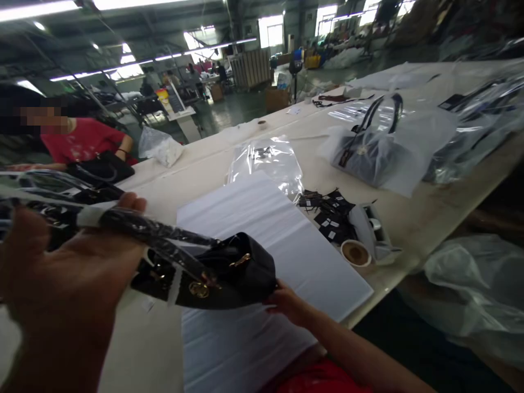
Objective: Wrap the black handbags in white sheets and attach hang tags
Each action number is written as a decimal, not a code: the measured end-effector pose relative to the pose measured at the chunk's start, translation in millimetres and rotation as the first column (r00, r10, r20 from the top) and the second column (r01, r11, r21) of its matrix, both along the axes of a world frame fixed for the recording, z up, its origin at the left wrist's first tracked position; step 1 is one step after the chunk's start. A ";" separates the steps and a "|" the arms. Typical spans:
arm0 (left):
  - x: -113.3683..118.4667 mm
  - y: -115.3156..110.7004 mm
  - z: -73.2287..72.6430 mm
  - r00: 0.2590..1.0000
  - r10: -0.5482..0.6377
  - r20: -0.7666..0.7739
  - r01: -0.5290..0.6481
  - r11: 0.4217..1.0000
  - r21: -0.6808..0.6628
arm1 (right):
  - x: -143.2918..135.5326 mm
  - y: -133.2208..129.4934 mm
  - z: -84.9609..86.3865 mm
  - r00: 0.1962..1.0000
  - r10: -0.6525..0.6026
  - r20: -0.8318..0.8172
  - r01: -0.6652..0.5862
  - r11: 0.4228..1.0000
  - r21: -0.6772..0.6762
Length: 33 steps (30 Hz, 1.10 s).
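Note:
A black handbag (241, 281) with gold-coloured fittings is held tilted above a stack of white sheets (327, 273). Its long handles (164, 229), wrapped in clear plastic, stretch leftward across my left hand (82, 267). That hand is close to the camera, palm up, its fingers curled around the handles; part of the grip is hidden behind them. My right hand (289, 303) grips the lower right end of the bag, fingertips partly hidden. A white strip (175, 286) hangs across the bag's front. More wrapped black bags (53, 213) lie behind my left hand.
Clear plastic bags (266, 161) lie beyond the sheets. Black tags (331, 218), a tape roll (355, 253) and a small box (374, 229) are to the right. A plastic-covered handbag (364, 158) stands farther back. Across the table, a person in red (82, 139) handles another black bag.

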<state>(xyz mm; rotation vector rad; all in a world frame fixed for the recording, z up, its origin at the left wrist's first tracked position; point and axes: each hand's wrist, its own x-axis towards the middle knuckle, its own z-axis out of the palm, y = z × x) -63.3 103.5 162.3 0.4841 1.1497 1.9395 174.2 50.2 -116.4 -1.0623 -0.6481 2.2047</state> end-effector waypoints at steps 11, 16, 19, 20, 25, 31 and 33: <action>118.3 17.8 -14.2 0.953 -0.298 -0.060 0.304 0.944 0.131 | 34.4 117.0 -31.8 0.942 -0.332 -0.056 0.329 0.943 -0.053; 118.8 42.0 -28.2 0.948 -0.315 -0.034 0.317 0.945 0.083 | 24.9 152.5 -41.7 0.941 -0.337 -0.015 0.336 0.941 -0.048; 118.0 53.9 -33.7 0.942 -0.336 -0.025 0.337 0.938 0.081 | 19.8 159.8 -43.7 0.944 -0.328 0.033 0.329 0.943 -0.046; 117.7 57.5 -34.3 0.944 -0.329 -0.015 0.329 0.940 0.088 | 18.6 160.7 -43.6 0.943 -0.327 0.053 0.330 0.943 -0.043; 114.2 73.0 -31.9 0.950 -0.310 0.022 0.306 0.946 0.108 | 15.6 164.2 -39.9 0.946 -0.297 0.134 0.301 0.954 -0.011; 106.1 89.3 -31.6 0.948 -0.318 -0.025 0.319 0.946 0.062 | 8.1 167.3 -32.8 0.949 -0.234 0.212 0.225 0.972 0.066; 102.7 93.0 -33.1 0.947 -0.313 -0.070 0.316 0.948 0.044 | 9.9 163.7 -27.6 0.937 -0.236 0.256 0.209 0.970 0.127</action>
